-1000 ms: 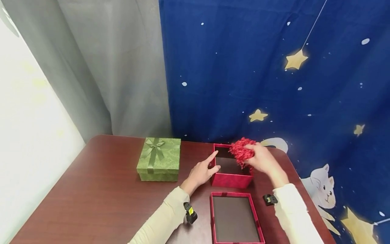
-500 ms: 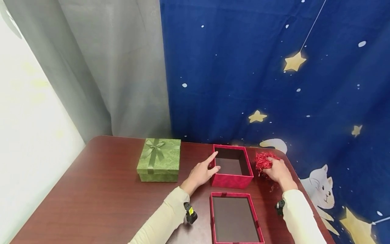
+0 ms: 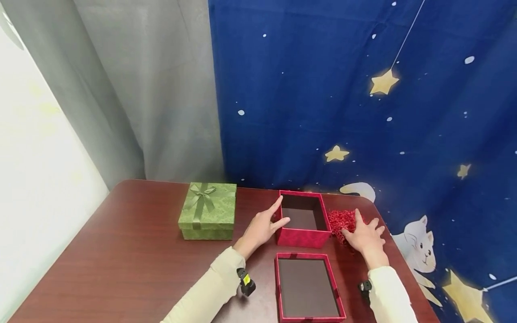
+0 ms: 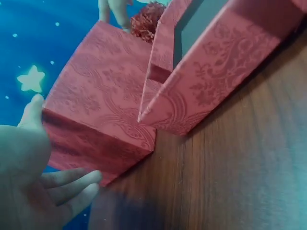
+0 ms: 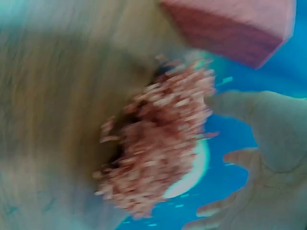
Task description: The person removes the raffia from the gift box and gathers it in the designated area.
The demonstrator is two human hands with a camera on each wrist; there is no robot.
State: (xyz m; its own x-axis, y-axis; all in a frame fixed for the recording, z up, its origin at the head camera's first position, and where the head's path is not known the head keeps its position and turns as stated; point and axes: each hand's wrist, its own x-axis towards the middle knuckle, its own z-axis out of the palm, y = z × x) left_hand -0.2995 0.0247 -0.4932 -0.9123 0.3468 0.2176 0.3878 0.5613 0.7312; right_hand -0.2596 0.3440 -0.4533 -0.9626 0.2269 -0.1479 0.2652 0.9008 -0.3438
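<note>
A red box (image 3: 304,237) without its lid stands at the right of the table, its dark inside in view with nothing in it. My left hand (image 3: 260,228) lies against the box's left side, fingers straight and apart; the left wrist view shows its fingers (image 4: 72,187) alongside the patterned wall. A bundle of red shredded paper (image 3: 340,220) rests on the table just right of the box. Over its right edge my right hand (image 3: 366,240) is spread with nothing gripped. In the blurred right wrist view, the shredded paper (image 5: 158,139) lies beside the spread fingers.
A red box lid (image 3: 310,287) lies inside-up in front of the red box. Farther left stands a closed green gift box (image 3: 210,215) with a bow. Behind the table (image 3: 133,251) hang a grey curtain (image 3: 177,112) and a blue starry one (image 3: 282,112).
My right hand has carried the shredded paper from above the red box rightward, set it down on the table and let go. The left hand has stayed at the box.
</note>
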